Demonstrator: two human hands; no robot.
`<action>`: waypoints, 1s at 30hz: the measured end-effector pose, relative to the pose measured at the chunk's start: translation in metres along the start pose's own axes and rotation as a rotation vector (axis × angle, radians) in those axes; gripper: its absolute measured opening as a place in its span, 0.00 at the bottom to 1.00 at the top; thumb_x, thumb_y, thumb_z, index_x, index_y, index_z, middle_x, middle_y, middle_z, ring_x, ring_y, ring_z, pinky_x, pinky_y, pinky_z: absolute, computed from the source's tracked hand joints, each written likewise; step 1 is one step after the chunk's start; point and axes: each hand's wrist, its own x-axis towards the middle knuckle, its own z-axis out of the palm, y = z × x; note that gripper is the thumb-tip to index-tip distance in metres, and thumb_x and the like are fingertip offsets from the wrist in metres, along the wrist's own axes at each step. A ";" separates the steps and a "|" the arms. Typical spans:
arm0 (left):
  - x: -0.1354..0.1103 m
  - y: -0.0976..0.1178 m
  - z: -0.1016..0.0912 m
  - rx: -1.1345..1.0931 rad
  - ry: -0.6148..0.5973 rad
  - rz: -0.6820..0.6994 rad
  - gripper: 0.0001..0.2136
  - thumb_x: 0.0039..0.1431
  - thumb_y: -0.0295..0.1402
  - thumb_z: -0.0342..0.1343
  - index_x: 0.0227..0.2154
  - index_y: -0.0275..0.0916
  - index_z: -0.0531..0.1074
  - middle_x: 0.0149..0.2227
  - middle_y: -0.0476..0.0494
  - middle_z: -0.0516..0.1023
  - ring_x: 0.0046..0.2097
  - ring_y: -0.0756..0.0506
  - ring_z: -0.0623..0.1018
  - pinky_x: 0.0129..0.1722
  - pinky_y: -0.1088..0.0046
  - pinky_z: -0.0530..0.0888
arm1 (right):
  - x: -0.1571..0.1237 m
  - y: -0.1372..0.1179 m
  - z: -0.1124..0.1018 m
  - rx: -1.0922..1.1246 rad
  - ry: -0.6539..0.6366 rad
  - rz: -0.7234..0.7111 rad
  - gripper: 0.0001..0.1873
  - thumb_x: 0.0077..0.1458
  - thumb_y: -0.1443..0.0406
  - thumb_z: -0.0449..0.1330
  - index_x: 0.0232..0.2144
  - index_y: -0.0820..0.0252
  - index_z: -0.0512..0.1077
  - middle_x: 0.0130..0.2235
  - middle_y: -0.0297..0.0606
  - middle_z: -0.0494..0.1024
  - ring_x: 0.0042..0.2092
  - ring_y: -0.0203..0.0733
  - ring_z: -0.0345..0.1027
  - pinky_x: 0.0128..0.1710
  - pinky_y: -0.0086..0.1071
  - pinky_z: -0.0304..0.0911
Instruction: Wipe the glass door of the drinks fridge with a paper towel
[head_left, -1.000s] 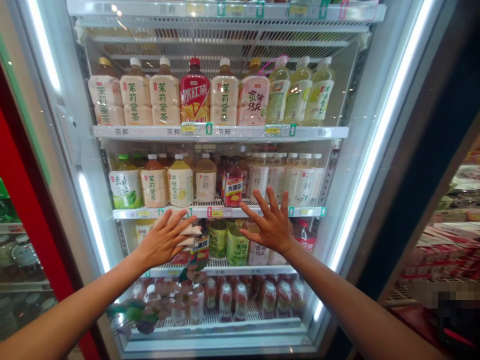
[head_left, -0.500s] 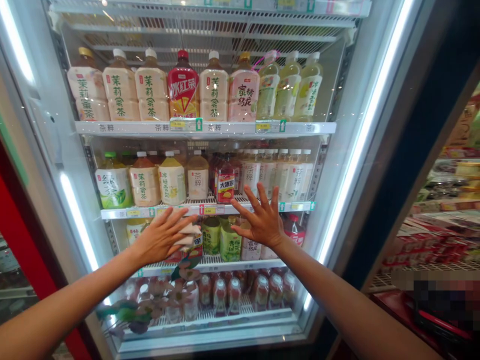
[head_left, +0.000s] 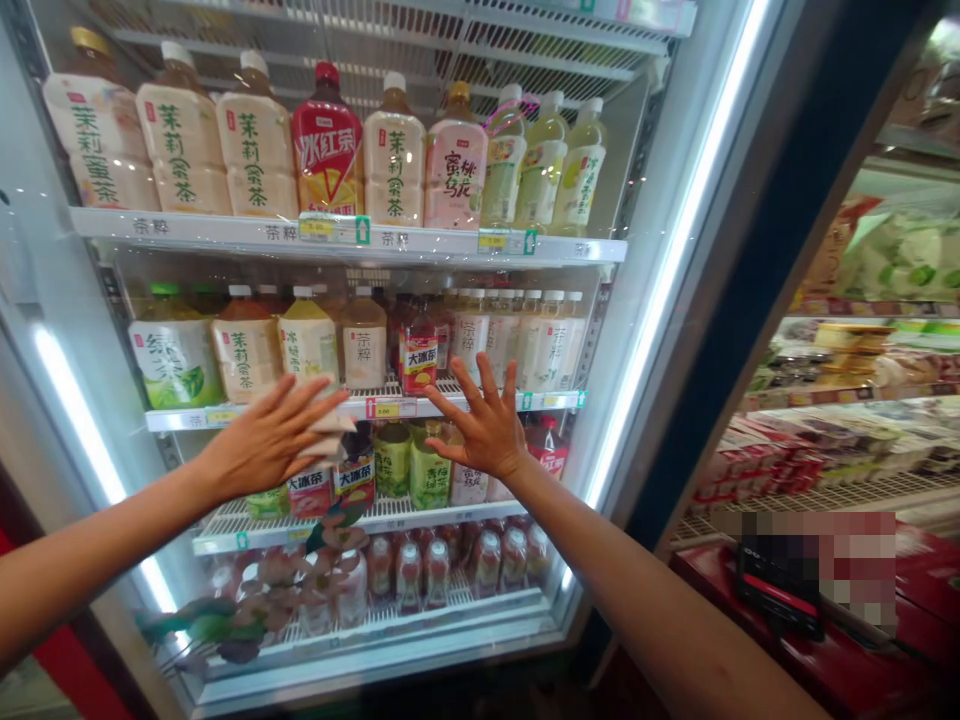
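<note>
My left hand (head_left: 274,437) is in front of the fridge's middle shelves, fingers stretched, with a folded white cloth or tissue (head_left: 327,437) held beneath them. Part of that cloth sticks out past the fingertips; the rest is hidden. To the right, my right hand (head_left: 480,420) is spread wide and holds nothing, its palm toward the glass door (head_left: 480,270). Behind my hands, a red iced tea bottle (head_left: 420,355) and a green-labelled bottle (head_left: 430,480) show through the glass. Whether the right palm touches the glass I cannot tell.
Rows of bottled tea stand on white shelves (head_left: 225,222) behind the door. A bright light strip (head_left: 660,270) runs along its right side. Leaves reflected or standing low left (head_left: 225,625) overlap the bottles. At right are packed shelves (head_left: 862,390) and a dark device (head_left: 780,590) on a red surface.
The view has shifted, so the fridge and both hands appear farther left and the upper bottles look larger. Both hands keep much the same pose; the cloth stays under the left.
</note>
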 end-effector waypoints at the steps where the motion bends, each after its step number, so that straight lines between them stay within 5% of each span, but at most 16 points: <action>1: 0.012 -0.017 -0.008 -0.004 0.028 -0.082 0.34 0.63 0.44 0.57 0.70 0.48 0.54 0.76 0.46 0.44 0.76 0.37 0.40 0.74 0.48 0.38 | 0.000 0.000 0.000 -0.004 -0.003 0.000 0.50 0.57 0.39 0.59 0.73 0.43 0.44 0.76 0.44 0.42 0.75 0.67 0.29 0.69 0.72 0.30; 4: 0.065 -0.044 -0.025 -0.002 0.110 -0.264 0.37 0.68 0.45 0.52 0.73 0.47 0.40 0.76 0.41 0.29 0.75 0.31 0.32 0.71 0.38 0.36 | -0.001 0.001 0.001 -0.017 -0.022 0.006 0.50 0.57 0.38 0.58 0.73 0.42 0.45 0.75 0.43 0.47 0.75 0.67 0.32 0.69 0.73 0.30; 6: 0.085 -0.032 -0.023 -0.025 0.115 -0.277 0.35 0.69 0.45 0.49 0.73 0.48 0.39 0.76 0.44 0.29 0.74 0.32 0.28 0.71 0.36 0.34 | -0.003 0.001 0.000 -0.020 -0.053 0.019 0.49 0.57 0.38 0.58 0.73 0.40 0.46 0.75 0.41 0.49 0.75 0.67 0.33 0.69 0.73 0.30; 10: 0.060 0.002 -0.006 -0.053 -0.063 -0.022 0.27 0.68 0.46 0.48 0.68 0.53 0.56 0.76 0.55 0.41 0.76 0.39 0.37 0.75 0.46 0.42 | -0.004 0.000 -0.001 0.006 -0.085 0.040 0.48 0.56 0.39 0.60 0.72 0.38 0.48 0.75 0.37 0.48 0.75 0.68 0.35 0.69 0.73 0.31; 13: 0.045 -0.021 -0.013 -0.030 -0.111 0.062 0.27 0.68 0.46 0.49 0.68 0.54 0.57 0.75 0.56 0.46 0.76 0.43 0.42 0.75 0.52 0.42 | -0.003 -0.001 0.000 0.024 -0.039 0.031 0.48 0.56 0.40 0.61 0.72 0.39 0.48 0.75 0.38 0.47 0.75 0.68 0.35 0.69 0.73 0.31; 16: 0.074 -0.060 -0.032 0.043 0.006 -0.177 0.33 0.68 0.46 0.48 0.72 0.52 0.45 0.76 0.49 0.37 0.76 0.38 0.36 0.74 0.45 0.40 | -0.002 -0.002 0.001 0.037 0.009 0.025 0.49 0.56 0.41 0.62 0.72 0.41 0.49 0.75 0.40 0.47 0.75 0.67 0.36 0.70 0.72 0.32; 19: 0.106 -0.057 -0.038 0.079 0.111 -0.345 0.34 0.69 0.47 0.47 0.72 0.46 0.42 0.76 0.43 0.31 0.74 0.34 0.29 0.73 0.40 0.38 | -0.002 -0.002 0.001 0.053 0.020 0.021 0.48 0.55 0.42 0.64 0.72 0.43 0.51 0.75 0.41 0.47 0.75 0.67 0.35 0.69 0.73 0.33; 23: 0.084 -0.020 -0.024 0.047 -0.031 -0.064 0.31 0.67 0.50 0.49 0.69 0.45 0.56 0.76 0.47 0.38 0.75 0.37 0.34 0.75 0.47 0.40 | -0.001 -0.003 0.000 0.070 0.039 0.017 0.46 0.56 0.44 0.64 0.71 0.44 0.54 0.75 0.41 0.43 0.75 0.67 0.34 0.70 0.72 0.31; 25: 0.064 -0.026 -0.025 0.046 -0.082 0.046 0.29 0.67 0.51 0.48 0.67 0.47 0.58 0.76 0.50 0.42 0.76 0.41 0.37 0.75 0.53 0.40 | 0.000 -0.004 0.000 0.082 0.048 0.017 0.45 0.56 0.44 0.64 0.71 0.45 0.55 0.75 0.41 0.42 0.75 0.67 0.33 0.70 0.73 0.31; 27: 0.060 -0.052 -0.034 0.061 -0.059 -0.034 0.30 0.68 0.51 0.46 0.69 0.50 0.53 0.76 0.50 0.41 0.76 0.41 0.38 0.75 0.51 0.40 | 0.000 -0.004 0.001 0.083 0.047 0.015 0.45 0.56 0.44 0.64 0.70 0.45 0.55 0.75 0.42 0.44 0.75 0.67 0.34 0.70 0.73 0.31; 30: 0.094 -0.088 -0.050 0.085 0.105 -0.359 0.34 0.69 0.50 0.45 0.72 0.49 0.42 0.77 0.45 0.34 0.75 0.36 0.34 0.73 0.41 0.40 | 0.001 -0.004 0.000 0.075 0.047 0.017 0.44 0.56 0.44 0.63 0.70 0.45 0.57 0.75 0.43 0.47 0.75 0.66 0.34 0.70 0.73 0.31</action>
